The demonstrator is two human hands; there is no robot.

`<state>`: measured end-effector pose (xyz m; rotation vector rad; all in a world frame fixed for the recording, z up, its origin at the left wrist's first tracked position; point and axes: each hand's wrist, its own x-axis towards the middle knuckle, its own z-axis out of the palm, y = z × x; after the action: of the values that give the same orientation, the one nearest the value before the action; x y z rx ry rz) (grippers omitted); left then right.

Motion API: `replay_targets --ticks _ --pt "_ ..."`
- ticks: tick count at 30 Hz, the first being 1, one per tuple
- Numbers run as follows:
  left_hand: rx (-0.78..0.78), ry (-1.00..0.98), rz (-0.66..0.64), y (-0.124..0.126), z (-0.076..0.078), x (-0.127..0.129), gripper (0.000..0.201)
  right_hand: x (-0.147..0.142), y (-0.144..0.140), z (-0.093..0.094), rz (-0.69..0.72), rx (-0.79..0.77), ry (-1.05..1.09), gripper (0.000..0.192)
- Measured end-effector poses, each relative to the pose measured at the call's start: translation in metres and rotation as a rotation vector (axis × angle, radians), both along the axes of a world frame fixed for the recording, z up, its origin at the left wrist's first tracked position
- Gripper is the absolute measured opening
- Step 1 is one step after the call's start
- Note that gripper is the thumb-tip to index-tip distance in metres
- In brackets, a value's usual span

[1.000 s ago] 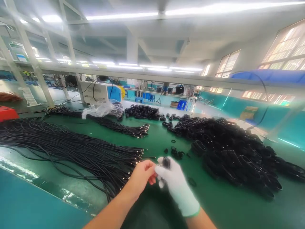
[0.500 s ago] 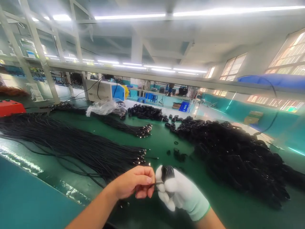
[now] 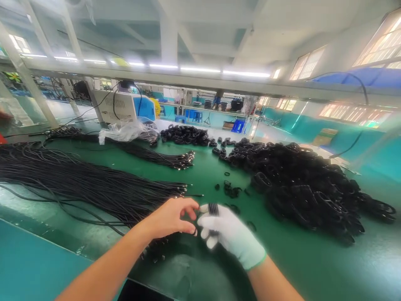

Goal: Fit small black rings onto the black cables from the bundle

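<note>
My right hand (image 3: 230, 235) wears a white glove and grips a small coil of black cable (image 3: 213, 208) that shows above its fingers. My bare left hand (image 3: 171, 218) meets it from the left, thumb and fingers pinching the cable close to the coil. Both hands hover just above the green table (image 3: 206, 171) near its front edge. Straight black cables (image 3: 94, 188) with metal tips lie in a long bundle to the left of my hands. A big heap of coiled black cables (image 3: 300, 188) lies to the right.
A second bundle of straight cables (image 3: 156, 158) and a smaller pile of coils (image 3: 186, 136) lie further back. A few loose coils (image 3: 231, 190) sit mid-table. A crumpled plastic bag (image 3: 123, 133) and a white and blue machine (image 3: 125, 106) stand at the back left.
The view tilted down a little. My hands stayed joined on the coil; the left hand's fingers shifted from a closed pinch to a looser grip with the index finger raised.
</note>
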<state>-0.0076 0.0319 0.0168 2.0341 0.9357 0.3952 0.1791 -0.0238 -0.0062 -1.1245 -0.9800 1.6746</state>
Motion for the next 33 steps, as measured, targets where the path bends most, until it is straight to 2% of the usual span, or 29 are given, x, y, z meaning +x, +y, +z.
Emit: replay_targets --ticks 4,7,10,13,17,19,21,23,25,29,31,33 --pt "-0.043 -0.101 -0.029 -0.004 -0.001 0.002 0.058 -0.005 0.0 -0.003 0.127 0.042 -0.132 0.049" --pt "-0.068 -0.113 -0.046 -0.006 0.001 0.001 0.06 -0.008 0.0 0.0 0.166 0.044 -0.185 0.062" --pt "-0.083 -0.095 -0.061 -0.01 0.002 0.002 0.06 -0.01 -0.001 -0.002 0.185 0.047 -0.226 0.066" --pt "-0.005 -0.046 -0.06 -0.018 0.001 0.007 0.058 -0.013 0.0 -0.017 0.138 0.076 -0.23 0.072" --pt "0.141 0.228 -0.004 -0.016 0.005 0.014 0.053 -0.017 0.001 -0.031 -0.011 0.198 -0.268 0.088" --pt "0.08 0.278 -0.081 -0.007 0.01 0.013 0.045 -0.018 -0.001 -0.026 -0.057 0.245 -0.407 0.084" --pt "-0.056 0.239 -0.175 0.005 0.015 0.011 0.027 -0.018 -0.004 -0.014 -0.052 0.238 -0.553 0.064" --pt "-0.165 0.182 -0.196 0.012 0.017 0.011 0.017 -0.016 -0.007 0.0 -0.078 0.265 -0.596 0.039" --pt "-0.193 0.152 -0.163 0.012 0.012 0.015 0.021 -0.012 -0.01 0.009 -0.065 0.317 -0.462 0.032" --pt "-0.255 0.134 -0.132 -0.003 0.004 0.021 0.018 -0.002 -0.016 0.015 0.203 0.315 0.142 0.042" --pt "-0.294 0.049 -0.07 -0.008 0.01 0.02 0.017 0.001 -0.017 0.013 0.229 0.344 0.33 0.042" --pt "-0.37 -0.141 0.036 -0.011 0.021 0.016 0.014 0.0 -0.016 0.01 0.245 0.37 0.396 0.043"
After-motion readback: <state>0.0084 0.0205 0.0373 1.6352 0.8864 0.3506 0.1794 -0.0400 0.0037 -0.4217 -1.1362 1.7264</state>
